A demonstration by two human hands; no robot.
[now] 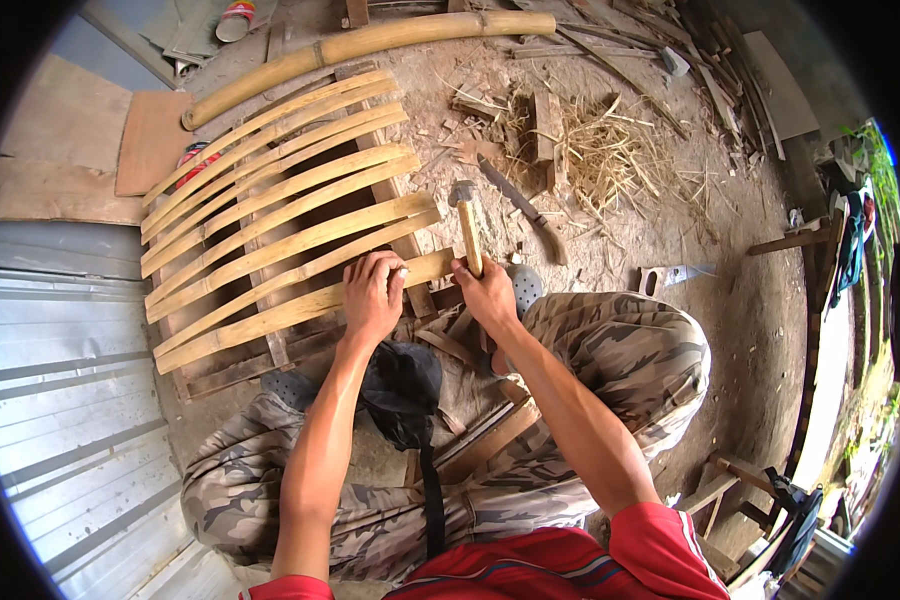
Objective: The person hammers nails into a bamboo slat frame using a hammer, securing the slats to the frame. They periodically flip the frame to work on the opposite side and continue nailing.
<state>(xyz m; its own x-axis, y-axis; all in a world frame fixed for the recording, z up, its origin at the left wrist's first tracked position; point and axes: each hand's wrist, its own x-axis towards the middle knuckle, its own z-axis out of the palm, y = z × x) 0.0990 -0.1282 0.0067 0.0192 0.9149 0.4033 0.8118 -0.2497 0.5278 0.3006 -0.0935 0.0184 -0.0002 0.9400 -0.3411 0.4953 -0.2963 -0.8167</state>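
Observation:
Several split bamboo slats lie side by side across a wooden frame. My left hand is closed over the nearest bamboo slat, its thumb against the fingers. At that slat's right end, my right hand grips the handle of a hammer, whose metal head points away from me. Fingers of the right hand also touch the slat's end. Whether a nail sits between the left fingers is too small to tell.
A thick bamboo pole lies beyond the frame. Right of the hammer are a machete, shavings, a wood block and a handsaw. A black bag lies between my legs; corrugated metal lines the left.

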